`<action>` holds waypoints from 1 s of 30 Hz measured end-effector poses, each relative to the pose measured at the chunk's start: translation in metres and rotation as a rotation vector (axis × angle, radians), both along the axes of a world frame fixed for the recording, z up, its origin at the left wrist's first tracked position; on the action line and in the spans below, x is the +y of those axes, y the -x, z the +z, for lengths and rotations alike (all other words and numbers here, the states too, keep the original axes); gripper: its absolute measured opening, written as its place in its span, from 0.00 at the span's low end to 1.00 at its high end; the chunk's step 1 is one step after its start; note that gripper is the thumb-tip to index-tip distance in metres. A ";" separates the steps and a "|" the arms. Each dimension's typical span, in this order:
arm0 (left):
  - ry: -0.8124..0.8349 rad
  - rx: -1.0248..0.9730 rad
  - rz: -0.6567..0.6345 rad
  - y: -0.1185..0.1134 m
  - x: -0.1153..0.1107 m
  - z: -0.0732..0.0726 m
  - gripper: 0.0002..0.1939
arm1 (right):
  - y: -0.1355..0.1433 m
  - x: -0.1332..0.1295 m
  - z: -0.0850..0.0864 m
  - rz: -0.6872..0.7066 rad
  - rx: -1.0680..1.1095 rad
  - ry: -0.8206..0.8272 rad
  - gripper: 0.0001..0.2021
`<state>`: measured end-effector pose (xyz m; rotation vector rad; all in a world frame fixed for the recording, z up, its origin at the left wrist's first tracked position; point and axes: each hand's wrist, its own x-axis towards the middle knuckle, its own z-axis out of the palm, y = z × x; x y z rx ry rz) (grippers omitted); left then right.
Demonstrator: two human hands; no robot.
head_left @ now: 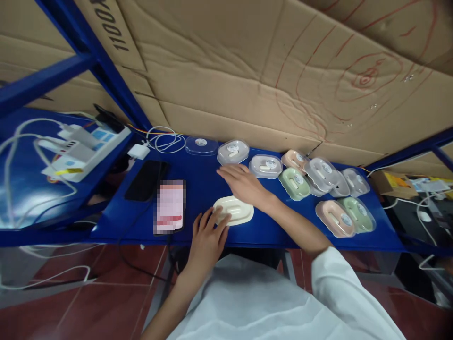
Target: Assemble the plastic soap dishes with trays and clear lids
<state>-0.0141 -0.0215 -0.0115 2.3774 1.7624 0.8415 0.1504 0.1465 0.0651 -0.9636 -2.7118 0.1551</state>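
Note:
A cream oval soap dish base (244, 213) lies on the blue tabletop right in front of me. My left hand (208, 238) reaches it from the near left, its spread fingers resting on the left end of the base. Just behind the base, my right hand (244, 185) is stretched out flat and points left, with nothing visible in it. Whether its underside touches the base or the table is hidden. Beyond the right hand's fingers stands a grey soap box (233, 152) with a clear lid and a round label. A loose clear lid (201, 146) lies farther left.
Several lidded soap boxes in grey, peach (335, 218) and green (294, 184) stand on the right. To the left lie a black phone (146, 181), a lit phone (170, 206), a white charger (138, 151) and a power strip (88, 156). Cardboard (212, 71) walls the back.

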 end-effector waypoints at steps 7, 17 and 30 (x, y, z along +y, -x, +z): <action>0.002 -0.033 0.002 0.012 -0.027 0.003 0.17 | 0.124 0.077 -0.030 -0.153 -0.078 -0.025 0.25; -0.006 -0.082 -0.062 0.024 -0.020 0.001 0.15 | -0.046 -0.031 -0.038 0.051 0.179 0.166 0.18; 0.031 -0.010 -0.002 0.009 -0.002 -0.002 0.17 | -0.152 -0.159 -0.059 -0.505 0.292 -0.046 0.25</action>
